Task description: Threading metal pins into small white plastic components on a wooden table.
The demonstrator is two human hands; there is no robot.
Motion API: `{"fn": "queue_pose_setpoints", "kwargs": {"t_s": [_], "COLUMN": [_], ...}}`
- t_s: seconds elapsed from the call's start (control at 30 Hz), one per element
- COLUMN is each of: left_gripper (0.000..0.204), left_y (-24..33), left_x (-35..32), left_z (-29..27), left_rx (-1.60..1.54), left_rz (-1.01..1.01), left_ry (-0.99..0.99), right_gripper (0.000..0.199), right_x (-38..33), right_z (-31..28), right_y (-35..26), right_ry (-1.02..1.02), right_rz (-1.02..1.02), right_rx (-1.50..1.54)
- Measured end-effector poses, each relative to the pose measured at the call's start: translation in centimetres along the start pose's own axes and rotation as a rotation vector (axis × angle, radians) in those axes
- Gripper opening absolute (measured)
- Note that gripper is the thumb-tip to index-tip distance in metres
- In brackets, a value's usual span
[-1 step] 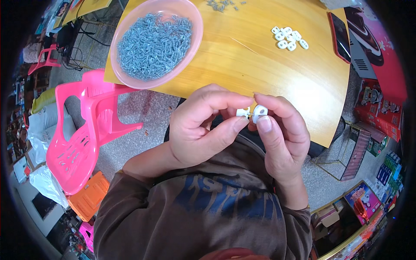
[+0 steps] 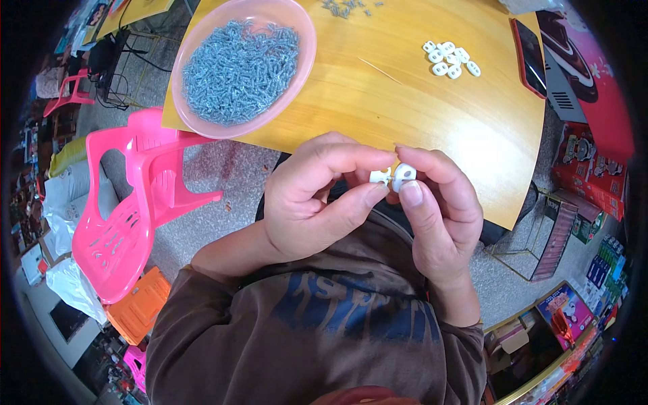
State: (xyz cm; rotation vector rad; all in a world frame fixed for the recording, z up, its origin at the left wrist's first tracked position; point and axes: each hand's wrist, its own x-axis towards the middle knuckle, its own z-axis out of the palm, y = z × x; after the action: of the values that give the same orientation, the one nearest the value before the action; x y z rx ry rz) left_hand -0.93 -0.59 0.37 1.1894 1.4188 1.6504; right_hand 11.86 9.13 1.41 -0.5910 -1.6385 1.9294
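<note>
Over the table's near edge, my left hand (image 2: 317,196) pinches a small white cord lock piece (image 2: 379,177) between thumb and forefinger. My right hand (image 2: 442,209) grips a rounded white cord lock cap (image 2: 406,174) with a hole in its face. The two pieces are end to end, almost touching, with something small and thin between them that I cannot make out clearly. Several white oval cord locks (image 2: 453,59) with paired holes lie in a cluster at the table's far right. A pink bowl (image 2: 309,40) at the far left is filled with small metal springs (image 2: 239,74).
More loose springs (image 2: 347,8) are scattered at the table's far edge. A thin wooden stick (image 2: 379,70) lies mid-table, and a red-edged phone (image 2: 528,59) at the right edge. A pink plastic chair (image 2: 118,229) stands left, beside an orange box (image 2: 140,307). Red cartons (image 2: 587,169) stand on the right.
The white pieces in my two hands have come very slightly closer together, and the cap has tilted a little. Everything else stays in place.
</note>
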Motion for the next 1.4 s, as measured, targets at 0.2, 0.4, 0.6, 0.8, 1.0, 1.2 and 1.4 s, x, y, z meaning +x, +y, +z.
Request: {"fn": "queue_pose_setpoints", "kwargs": {"t_s": [0.2, 0.4, 0.6, 0.8, 1.0, 1.2, 1.4], "left_gripper": [0.031, 0.032, 0.036, 0.034, 0.037, 0.033, 0.028], "left_y": [0.1, 0.0, -0.1, -0.3, -0.8, -0.2, -0.3], "left_x": [0.1, 0.3, 0.3, 0.2, -0.2, -0.5, -0.8], "left_z": [0.2, 0.2, 0.7, 0.8, 1.2, 1.0, 1.0], "left_rx": [0.000, 0.107, 0.092, 0.139, 0.020, -0.097, -0.249], "left_rz": [-0.027, 0.050, 0.043, 0.112, 0.099, -0.029, -0.095], "left_ry": [-0.008, -0.025, 0.046, 0.032, 0.048, 0.025, 0.048], "right_gripper": [0.024, 0.017, 0.016, 0.016, 0.017, 0.018, 0.025], "right_x": [0.0, -0.1, -0.1, -0.1, -0.3, -0.1, -0.4], "right_z": [0.1, 0.1, 0.2, 0.0, -0.1, 0.2, -0.2], "right_y": [0.4, 0.3, 0.1, 0.3, 0.6, 0.2, 0.4], "right_ry": [-0.004, 0.006, 0.051, 0.019, -0.008, 0.088, 0.004], "right_rz": [-0.028, 0.012, 0.082, 0.078, 0.070, 0.155, 0.062], "right_rx": [0.185, 0.238, 0.293, 0.351, 0.415, 0.408, 0.313]}}
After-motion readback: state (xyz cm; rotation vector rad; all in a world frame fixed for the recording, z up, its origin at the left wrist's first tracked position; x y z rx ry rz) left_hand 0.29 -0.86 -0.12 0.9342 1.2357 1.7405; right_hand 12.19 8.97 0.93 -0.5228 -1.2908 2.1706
